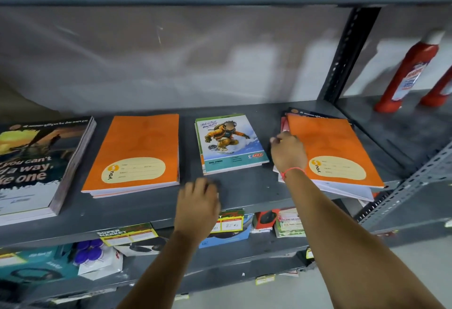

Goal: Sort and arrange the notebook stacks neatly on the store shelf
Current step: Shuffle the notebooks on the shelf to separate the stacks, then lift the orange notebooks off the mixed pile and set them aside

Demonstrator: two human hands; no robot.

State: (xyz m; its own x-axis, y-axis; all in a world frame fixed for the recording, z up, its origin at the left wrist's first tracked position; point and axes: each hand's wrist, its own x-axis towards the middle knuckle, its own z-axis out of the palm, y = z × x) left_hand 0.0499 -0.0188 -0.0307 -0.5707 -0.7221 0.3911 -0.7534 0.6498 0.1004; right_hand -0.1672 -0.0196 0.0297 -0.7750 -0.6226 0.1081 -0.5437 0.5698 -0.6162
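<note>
On the grey shelf (244, 194) we see four notebook piles: a dark-covered stack (36, 167) cut off by the left edge, a tidy orange stack (137, 152), a small snowboarder-cover stack (230, 143), and a messy orange-topped stack (335, 152) overhanging the front lip, its lower books mostly hidden. Our right hand (287, 151) rests at that messy pile's left edge, though we cannot tell whether its fingers grasp anything. Our left hand (198, 205), blurred, lies loose and empty on the shelf front, covering a price tag.
</note>
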